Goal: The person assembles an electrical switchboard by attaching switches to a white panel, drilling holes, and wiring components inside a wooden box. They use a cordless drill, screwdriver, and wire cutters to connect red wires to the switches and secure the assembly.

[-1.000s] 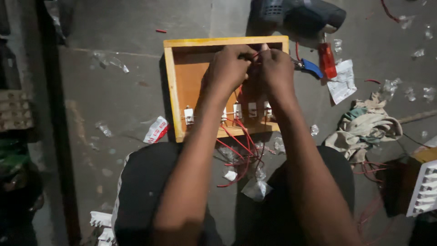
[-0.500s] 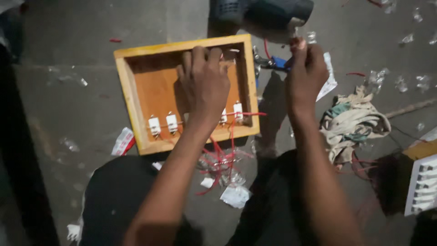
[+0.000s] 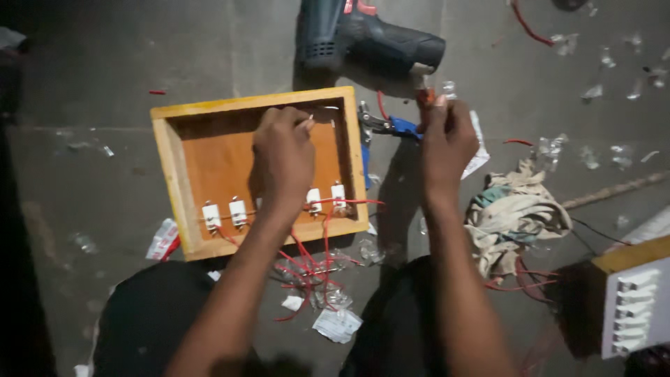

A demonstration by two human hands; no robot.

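A shallow wooden box (image 3: 183, 174) lies open side up on the floor, with several small white switch backs (image 3: 239, 211) along its near wall. Red wires (image 3: 307, 269) run from them over the front edge. My left hand (image 3: 283, 157) is inside the box with its fingers curled down; what they touch is hidden. My right hand (image 3: 447, 139) is out to the right of the box, fingertips pinched on a small red object (image 3: 426, 95) beside the blue-handled pliers (image 3: 391, 126).
A dark power drill (image 3: 370, 42) lies just beyond the box. A crumpled rag (image 3: 513, 209) and white paper (image 3: 480, 150) are to the right. A second wooden box with a white switch plate (image 3: 635, 307) stands at the far right. Plastic scraps litter the floor.
My right hand left the box and moved right toward the pliers and the red object. My left hand stayed in the box. The view shifted, so the box now sits further left.
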